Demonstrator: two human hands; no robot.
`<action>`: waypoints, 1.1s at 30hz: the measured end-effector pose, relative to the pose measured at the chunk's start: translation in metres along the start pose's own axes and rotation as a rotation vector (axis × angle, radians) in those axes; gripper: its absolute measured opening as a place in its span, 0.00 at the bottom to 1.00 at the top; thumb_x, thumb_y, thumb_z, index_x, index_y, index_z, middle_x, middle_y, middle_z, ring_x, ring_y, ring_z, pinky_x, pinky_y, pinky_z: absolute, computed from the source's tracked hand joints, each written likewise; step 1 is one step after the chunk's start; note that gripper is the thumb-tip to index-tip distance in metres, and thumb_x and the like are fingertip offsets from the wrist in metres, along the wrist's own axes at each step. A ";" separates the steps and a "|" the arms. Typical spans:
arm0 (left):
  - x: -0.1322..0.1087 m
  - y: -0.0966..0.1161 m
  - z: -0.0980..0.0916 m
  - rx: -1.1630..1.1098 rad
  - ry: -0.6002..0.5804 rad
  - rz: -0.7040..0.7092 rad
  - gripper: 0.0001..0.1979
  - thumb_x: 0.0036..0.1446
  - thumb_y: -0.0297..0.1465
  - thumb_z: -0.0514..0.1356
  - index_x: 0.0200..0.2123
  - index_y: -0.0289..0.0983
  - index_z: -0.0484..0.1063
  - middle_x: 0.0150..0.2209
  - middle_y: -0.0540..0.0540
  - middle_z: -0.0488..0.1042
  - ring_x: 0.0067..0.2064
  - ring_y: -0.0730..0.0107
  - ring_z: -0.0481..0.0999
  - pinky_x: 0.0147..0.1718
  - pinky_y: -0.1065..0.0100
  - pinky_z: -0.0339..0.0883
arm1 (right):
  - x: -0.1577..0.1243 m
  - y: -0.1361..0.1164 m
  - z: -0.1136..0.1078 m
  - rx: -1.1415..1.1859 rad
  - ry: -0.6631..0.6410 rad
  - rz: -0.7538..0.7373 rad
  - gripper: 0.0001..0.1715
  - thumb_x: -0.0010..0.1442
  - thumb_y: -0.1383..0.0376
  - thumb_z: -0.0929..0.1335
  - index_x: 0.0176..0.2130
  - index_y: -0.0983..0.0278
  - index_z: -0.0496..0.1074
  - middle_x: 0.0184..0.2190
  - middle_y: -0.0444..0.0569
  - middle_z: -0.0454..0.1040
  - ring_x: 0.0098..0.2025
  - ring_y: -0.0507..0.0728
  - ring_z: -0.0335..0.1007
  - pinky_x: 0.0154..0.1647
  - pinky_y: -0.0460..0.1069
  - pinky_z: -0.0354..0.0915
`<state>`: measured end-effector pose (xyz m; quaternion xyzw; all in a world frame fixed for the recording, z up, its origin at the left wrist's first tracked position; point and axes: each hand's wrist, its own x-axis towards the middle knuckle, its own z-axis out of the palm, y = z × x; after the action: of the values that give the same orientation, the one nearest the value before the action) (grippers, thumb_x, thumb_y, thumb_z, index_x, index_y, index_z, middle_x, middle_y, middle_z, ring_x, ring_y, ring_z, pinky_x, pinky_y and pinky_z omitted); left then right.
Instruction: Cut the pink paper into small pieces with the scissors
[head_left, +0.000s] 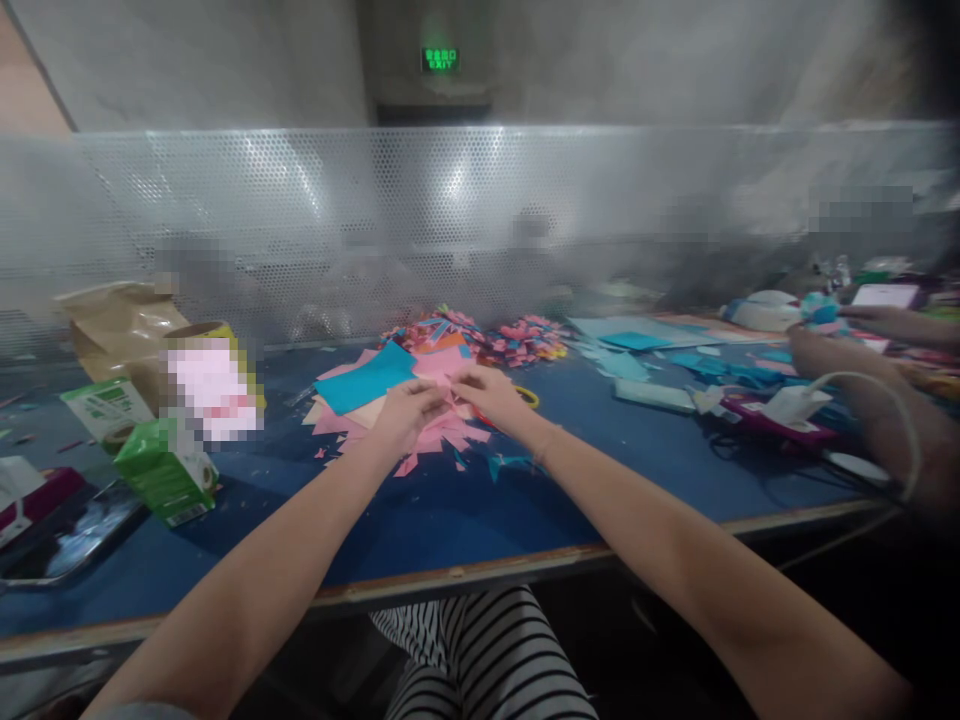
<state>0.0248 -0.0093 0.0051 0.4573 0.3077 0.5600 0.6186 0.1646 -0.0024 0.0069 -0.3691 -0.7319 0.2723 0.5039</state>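
Both my arms reach forward over a blue table [420, 520]. My left hand [405, 408] and my right hand [487, 390] meet over a pile of coloured paper sheets [375, 385], with pink paper [442, 368] pinched between the fingers of both. A blue sheet [364, 378] lies on top of the pile to the left of my hands. Pink offcuts [431, 440] lie scattered under my wrists. Something yellow [529, 397] shows just behind my right hand.
Folded paper pieces [480, 338] are heaped behind the pile, before a perforated metal screen [450, 210]. Green cartons [161, 465], a brown bag [112, 320] and a phone [67, 540] lie left. Another person's arm [870, 400], blue sheets [637, 340] and a white cable [862, 390] are right.
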 end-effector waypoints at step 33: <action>0.001 -0.004 0.001 0.001 0.020 -0.038 0.10 0.31 0.25 0.65 0.21 0.31 0.67 0.21 0.48 0.70 0.26 0.75 0.71 0.33 0.68 0.63 | 0.000 0.002 0.009 -0.174 0.061 -0.158 0.03 0.45 0.71 0.60 0.26 0.65 0.59 0.25 0.44 0.63 0.25 0.48 0.58 0.27 0.45 0.57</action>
<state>0.0272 -0.0080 0.0019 0.4461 0.3227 0.5523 0.6260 0.1566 -0.0016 0.0027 -0.3606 -0.7641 0.1559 0.5117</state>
